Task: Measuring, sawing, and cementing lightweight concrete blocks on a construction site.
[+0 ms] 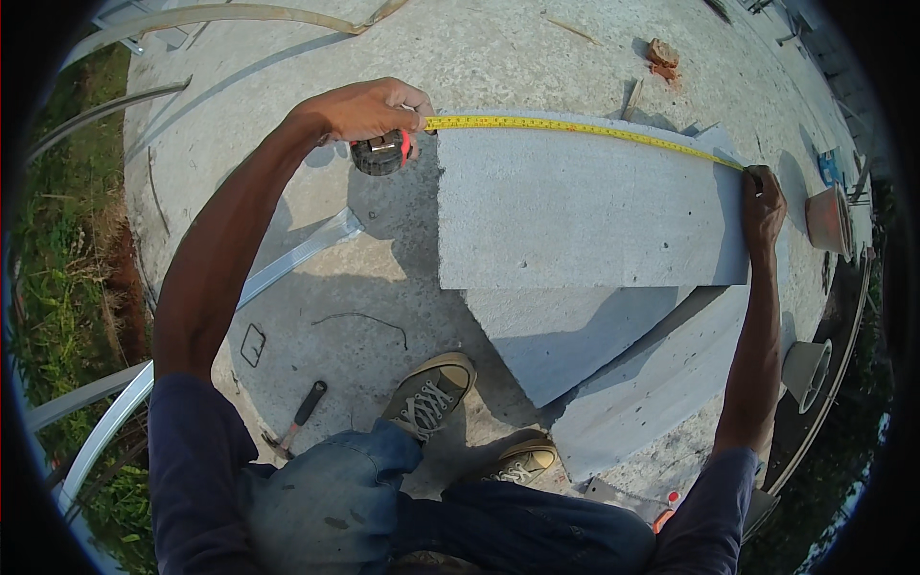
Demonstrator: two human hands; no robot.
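A yellow tape measure blade (575, 126) stretches along the far edge of a pale grey concrete block (589, 211). My left hand (369, 107) is closed at the block's left far corner, pinching the blade there. Below those fingers hangs the black and red tape measure case (380, 156). My right hand (764, 206) is closed on the other end of the blade, against the block's right edge. That end's hook is hidden by the fingers. The block lies on top of other grey slabs (565, 340), which sit at an angle beneath it.
A hammer (307, 402) and a bent wire (369, 318) lie on the concrete floor by my shoes (436, 393). Metal channels (297, 254) cross the left side. Two buckets (829, 220) stand at the right, and broken brick (662, 56) lies at the back.
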